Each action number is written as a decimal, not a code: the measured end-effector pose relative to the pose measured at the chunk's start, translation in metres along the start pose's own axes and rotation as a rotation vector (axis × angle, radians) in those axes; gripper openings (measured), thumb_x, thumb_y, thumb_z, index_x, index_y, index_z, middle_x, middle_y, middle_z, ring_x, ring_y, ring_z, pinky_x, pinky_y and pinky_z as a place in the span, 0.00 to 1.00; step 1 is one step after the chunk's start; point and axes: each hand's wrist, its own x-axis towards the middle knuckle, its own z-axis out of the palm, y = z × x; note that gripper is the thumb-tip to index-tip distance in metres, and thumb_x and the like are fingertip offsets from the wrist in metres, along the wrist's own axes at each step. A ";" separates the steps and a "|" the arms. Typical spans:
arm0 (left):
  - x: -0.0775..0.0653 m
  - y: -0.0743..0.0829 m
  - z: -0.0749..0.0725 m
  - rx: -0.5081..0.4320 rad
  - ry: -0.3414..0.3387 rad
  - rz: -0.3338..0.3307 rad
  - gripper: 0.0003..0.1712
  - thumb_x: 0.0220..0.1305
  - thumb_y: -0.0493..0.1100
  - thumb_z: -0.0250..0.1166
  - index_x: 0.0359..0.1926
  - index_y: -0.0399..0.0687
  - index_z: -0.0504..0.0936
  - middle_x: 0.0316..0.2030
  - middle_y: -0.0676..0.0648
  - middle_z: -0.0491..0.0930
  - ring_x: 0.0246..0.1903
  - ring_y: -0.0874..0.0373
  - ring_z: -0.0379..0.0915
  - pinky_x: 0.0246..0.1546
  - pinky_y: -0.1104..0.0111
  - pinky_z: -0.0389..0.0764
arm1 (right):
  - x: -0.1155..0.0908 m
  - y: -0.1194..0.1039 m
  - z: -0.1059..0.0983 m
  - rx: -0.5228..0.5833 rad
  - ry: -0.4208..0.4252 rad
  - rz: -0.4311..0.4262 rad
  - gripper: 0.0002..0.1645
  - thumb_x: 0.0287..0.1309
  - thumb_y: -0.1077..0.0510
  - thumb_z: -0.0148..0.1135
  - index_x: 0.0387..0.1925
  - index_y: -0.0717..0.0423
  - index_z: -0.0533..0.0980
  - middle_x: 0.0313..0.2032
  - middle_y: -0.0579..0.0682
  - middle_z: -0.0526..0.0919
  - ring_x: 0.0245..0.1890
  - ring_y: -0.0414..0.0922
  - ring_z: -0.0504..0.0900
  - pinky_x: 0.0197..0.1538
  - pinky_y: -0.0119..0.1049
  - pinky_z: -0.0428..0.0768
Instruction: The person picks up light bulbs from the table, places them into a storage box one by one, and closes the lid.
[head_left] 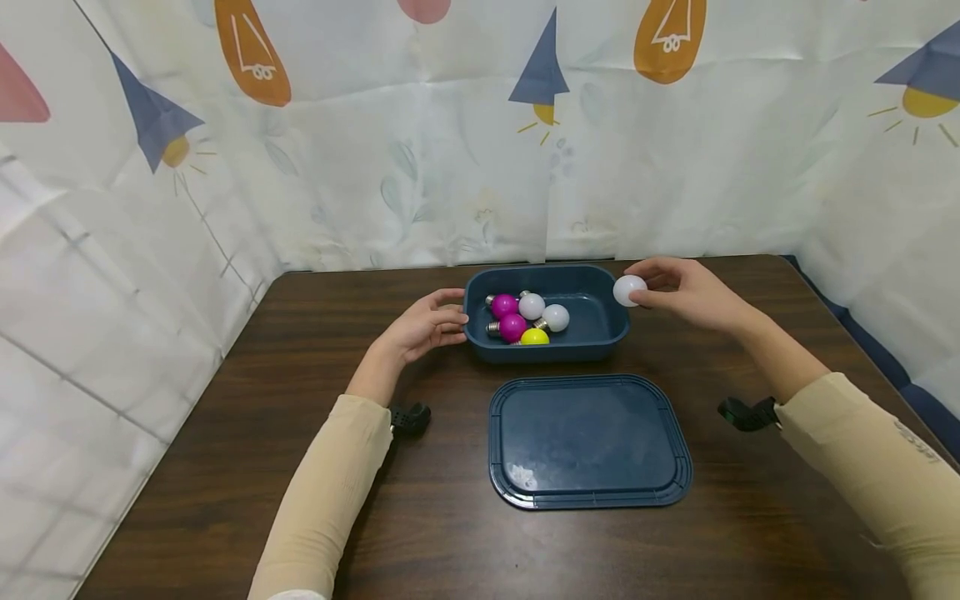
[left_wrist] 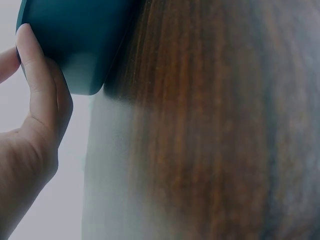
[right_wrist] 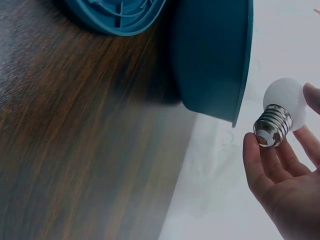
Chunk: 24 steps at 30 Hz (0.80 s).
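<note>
A white light bulb (head_left: pixel 628 291) is pinched in my right hand (head_left: pixel 684 293), just past the right end of a dark blue plastic box (head_left: pixel 600 350). The right wrist view shows its silver screw base (right_wrist: pixel 272 124) beside the fingertips. My left hand (head_left: pixel 429 323) touches the left end of the box with fairly straight fingers, as the left wrist view also shows against the outer wall (left_wrist: pixel 80 45). Inside the box, on its left half, lie a magenta bulb (head_left: pixel 513 327), another magenta one, two white bulbs (head_left: pixel 555 317) and a yellow bulb (head_left: pixel 535 337).
A dark blue lid (head_left: pixel 588 442) lies flat on the brown wooden table (head_left: pixel 247 467), in front of the box. Behind the table hangs a patterned white cloth (head_left: pixel 465 167). Small black devices (head_left: pixel 411 419) are strapped at both wrists.
</note>
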 end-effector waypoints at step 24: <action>-0.003 0.002 0.004 -0.013 0.012 -0.003 0.34 0.74 0.29 0.58 0.76 0.41 0.57 0.55 0.33 0.73 0.37 0.55 0.82 0.41 0.66 0.87 | 0.020 -0.014 0.016 0.063 -0.007 -0.014 0.26 0.70 0.49 0.66 0.64 0.55 0.76 0.57 0.55 0.81 0.56 0.50 0.79 0.54 0.47 0.78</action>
